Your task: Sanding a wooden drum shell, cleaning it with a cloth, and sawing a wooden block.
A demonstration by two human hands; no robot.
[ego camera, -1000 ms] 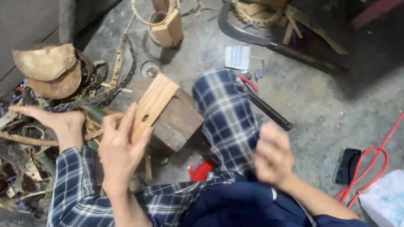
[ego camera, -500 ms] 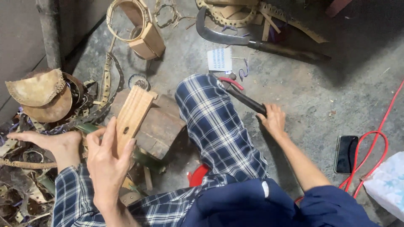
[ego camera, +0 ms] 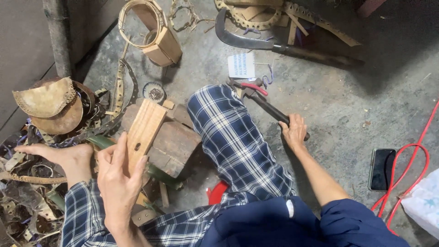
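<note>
While my left hand [ego camera: 120,183] is gripping a pale wooden board [ego camera: 144,132] upright on the block [ego camera: 171,144], my right hand [ego camera: 294,130] is closing round a hammer's handle [ego camera: 270,110] — on the concrete floor [ego camera: 347,105].

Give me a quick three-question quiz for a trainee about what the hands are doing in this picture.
1. True or false: the left hand holds a wooden slat with a hole in it.
2. What does the right hand grip? A) curved blade B) hammer C) phone
3. Fill in: the wooden slat leans over a wooden ____.

Key: 1 true. 2 B, the hammer lying on the floor. 3 block. The curved blade and phone lie untouched.
</note>
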